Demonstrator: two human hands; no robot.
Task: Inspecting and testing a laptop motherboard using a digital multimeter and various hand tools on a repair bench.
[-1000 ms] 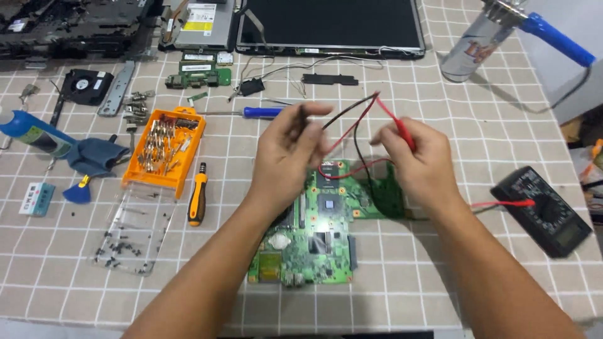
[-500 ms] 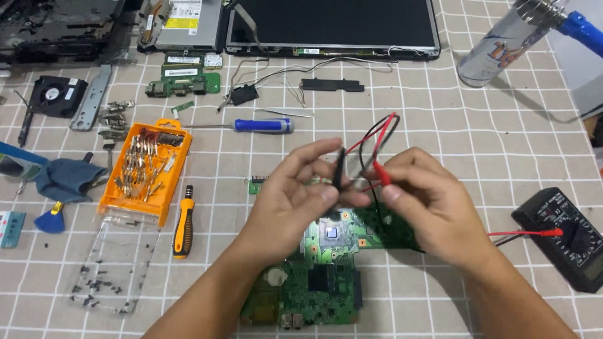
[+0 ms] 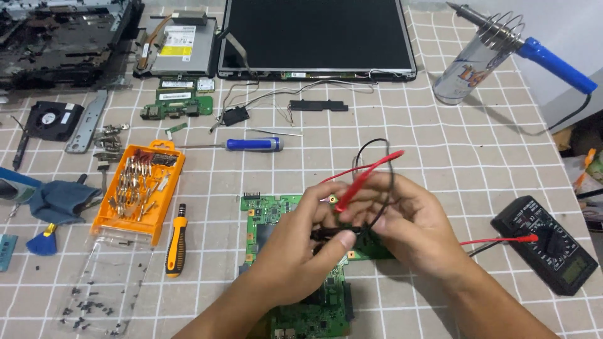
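Your left hand (image 3: 301, 242) pinches the black probe (image 3: 333, 235) between thumb and fingers, just above the green circuit board (image 3: 267, 216). Your right hand (image 3: 408, 229) closes its fingers on the red probe (image 3: 358, 187), which points up and to the right; the two hands touch each other over the board. The red and black wires loop above your hands. The black multimeter (image 3: 546, 243) lies to your right on the checked table cover (image 3: 452, 150). An orange screwdriver (image 3: 176, 242) lies left of the board.
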